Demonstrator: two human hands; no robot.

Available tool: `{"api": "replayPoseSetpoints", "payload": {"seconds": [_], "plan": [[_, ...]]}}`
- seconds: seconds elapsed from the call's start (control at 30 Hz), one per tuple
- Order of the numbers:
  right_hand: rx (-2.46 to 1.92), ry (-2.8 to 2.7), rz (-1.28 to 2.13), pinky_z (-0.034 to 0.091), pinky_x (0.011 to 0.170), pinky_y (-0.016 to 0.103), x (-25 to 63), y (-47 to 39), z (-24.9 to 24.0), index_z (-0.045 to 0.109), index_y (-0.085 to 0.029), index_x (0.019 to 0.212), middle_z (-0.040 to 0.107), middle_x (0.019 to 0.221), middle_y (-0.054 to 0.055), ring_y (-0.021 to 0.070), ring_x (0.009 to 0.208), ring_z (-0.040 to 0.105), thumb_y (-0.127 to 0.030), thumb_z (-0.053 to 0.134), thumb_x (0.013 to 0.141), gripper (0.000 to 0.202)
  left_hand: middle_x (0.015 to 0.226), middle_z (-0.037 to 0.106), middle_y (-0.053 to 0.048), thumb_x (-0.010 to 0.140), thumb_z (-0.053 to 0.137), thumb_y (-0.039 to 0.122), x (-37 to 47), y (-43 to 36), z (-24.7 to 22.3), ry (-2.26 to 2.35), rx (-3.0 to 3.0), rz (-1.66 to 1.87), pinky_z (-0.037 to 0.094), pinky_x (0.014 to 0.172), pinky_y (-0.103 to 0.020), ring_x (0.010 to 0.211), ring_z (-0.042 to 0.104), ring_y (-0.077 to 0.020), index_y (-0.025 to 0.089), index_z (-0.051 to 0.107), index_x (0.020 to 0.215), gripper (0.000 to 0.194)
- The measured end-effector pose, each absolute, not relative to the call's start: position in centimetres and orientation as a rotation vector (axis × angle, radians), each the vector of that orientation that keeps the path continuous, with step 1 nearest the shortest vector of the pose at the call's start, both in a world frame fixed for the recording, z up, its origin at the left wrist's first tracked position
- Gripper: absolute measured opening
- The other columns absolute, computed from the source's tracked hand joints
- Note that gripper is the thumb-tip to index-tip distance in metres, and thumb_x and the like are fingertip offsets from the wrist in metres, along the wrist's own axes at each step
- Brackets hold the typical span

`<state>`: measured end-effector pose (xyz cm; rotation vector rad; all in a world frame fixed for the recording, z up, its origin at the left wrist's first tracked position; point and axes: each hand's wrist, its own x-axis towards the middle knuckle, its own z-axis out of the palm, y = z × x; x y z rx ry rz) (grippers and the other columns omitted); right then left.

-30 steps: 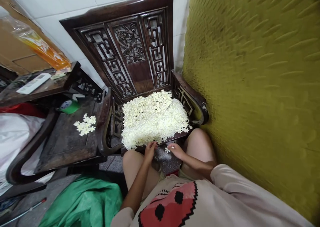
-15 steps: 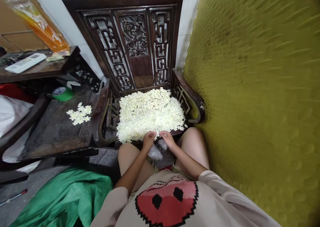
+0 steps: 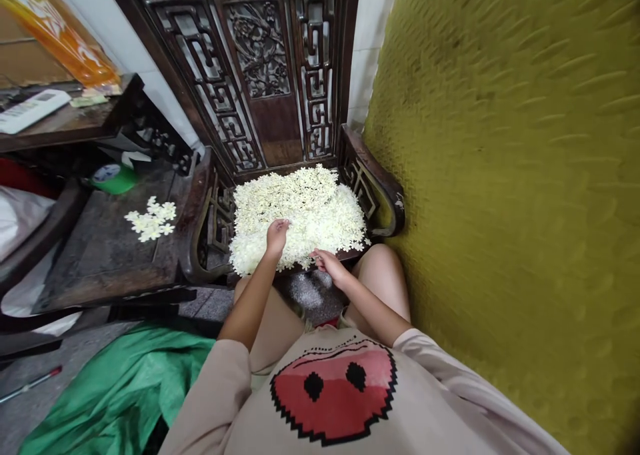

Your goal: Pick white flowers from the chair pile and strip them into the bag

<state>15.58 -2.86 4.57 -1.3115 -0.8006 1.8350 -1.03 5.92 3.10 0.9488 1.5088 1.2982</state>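
White flowers (image 3: 300,201) lie in a thick layer over the seat of a dark carved wooden chair (image 3: 280,131). My left hand (image 3: 277,236) is over the middle of the flowers, its fingertips drawn together; anything between them is too small to make out. Close to the front edge of the seat, my right hand (image 3: 327,263) has thumb and fingers pinched together at the flowers' edge. What it grips there is too small to name.
A second wooden seat (image 3: 115,258) on the left carries a small cluster of flowers (image 3: 151,219) and green tape (image 3: 113,177). Above it, a shelf holds a white object (image 3: 34,110) and orange packaging (image 3: 65,38). Green cloth (image 3: 120,388) lies lower left; a yellow-green textured panel (image 3: 500,208) rises right.
My hands, close together before at the front edge, have moved apart. The left one went forward and left over the flowers; the right stayed near the edge. The view has shifted slightly.
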Motion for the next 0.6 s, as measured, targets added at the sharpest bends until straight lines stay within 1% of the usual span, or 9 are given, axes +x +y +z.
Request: {"api": "replayPoseSetpoints", "payload": {"seconds": [0.1,0.17,0.3,0.4,0.5,0.6], "plan": [[-1.323,-0.794,1.833,0.017,0.050,0.025,14.6,-2.7,4.2,0.063,-0.017,0.076,0.030,0.048,-0.008,0.0078,0.046,0.023,-0.050,0.059,0.071,0.033,0.071,0.059,-0.001,0.077,0.060,0.033,-0.1,4.6,3.3,1.478,0.912,1.311,0.043,0.071,-0.026,0.069,0.057,-0.0125,0.019,0.052,0.076,0.016],[-1.302,-0.773,1.868,0.017,0.049,0.025,13.7,-2.8,4.0,0.064,-0.017,0.074,0.029,0.047,-0.008,0.0078,0.046,0.023,-0.048,0.058,0.073,0.032,0.071,0.058,0.001,0.077,0.059,0.029,-0.1,4.4,3.2,1.495,0.883,1.357,0.042,0.069,-0.025,0.065,0.055,-0.0111,0.020,0.049,0.078,0.013],[-1.249,-0.696,2.010,0.015,0.048,0.024,11.6,-3.6,3.8,0.063,-0.017,0.072,0.025,0.049,-0.008,0.0069,0.045,0.021,-0.055,0.053,0.076,0.039,0.068,0.057,0.001,0.075,0.060,0.027,-1.3,5.3,3.0,1.563,0.861,1.453,0.043,0.067,-0.025,0.062,0.052,-0.0106,0.020,0.053,0.083,0.013],[-1.253,-0.682,2.066,0.015,0.048,0.024,10.5,-3.8,3.4,0.061,-0.018,0.073,0.025,0.050,-0.008,0.0066,0.044,0.021,-0.057,0.053,0.076,0.040,0.067,0.056,0.001,0.075,0.060,0.029,-2.2,5.4,3.1,1.578,0.847,1.428,0.043,0.068,-0.026,0.062,0.053,-0.0114,0.019,0.056,0.095,0.022],[-1.332,-0.691,1.932,0.019,0.048,0.024,10.1,-3.1,2.9,0.059,-0.019,0.079,0.029,0.052,-0.007,0.0082,0.046,0.025,-0.054,0.053,0.076,0.035,0.068,0.058,0.000,0.077,0.060,0.031,-2.2,4.7,3.4,1.518,0.935,1.408,0.044,0.072,-0.027,0.068,0.056,-0.0133,0.019,0.057,0.103,0.029],[-1.442,-0.716,1.617,0.027,0.052,0.024,9.8,-2.0,2.6,0.055,-0.022,0.089,0.041,0.059,-0.005,0.0111,0.053,0.036,-0.053,0.052,0.077,0.033,0.071,0.061,-0.002,0.079,0.058,0.031,-2.1,4.2,3.3,1.547,1.087,1.415,0.046,0.076,-0.028,0.073,0.059,-0.0156,0.017,0.058,0.107,0.032]]}}
